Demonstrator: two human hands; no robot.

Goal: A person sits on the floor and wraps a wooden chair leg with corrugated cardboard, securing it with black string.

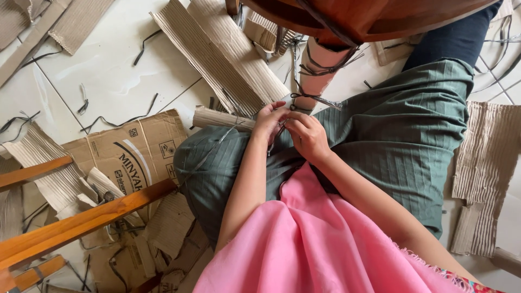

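Observation:
I sit on the floor in green trousers with a pink cloth over my lap. My left hand point(268, 122) and my right hand point(307, 135) are close together above my knee, both pinching a thin dark strap point(305, 100). The strap runs up to a furniture leg wrapped in corrugated cardboard point(316, 69), which is bound with several turns of the same strap. The leg belongs to a brown wooden piece point(369, 19) at the top of the view.
Corrugated cardboard sheets point(228, 54) and a printed flattened box point(135, 149) lie on the white tiled floor point(108, 70), with loose dark strap offcuts scattered about. Orange-brown wooden bars point(81, 222) lie at the lower left. More cardboard strips point(485, 173) lie at the right.

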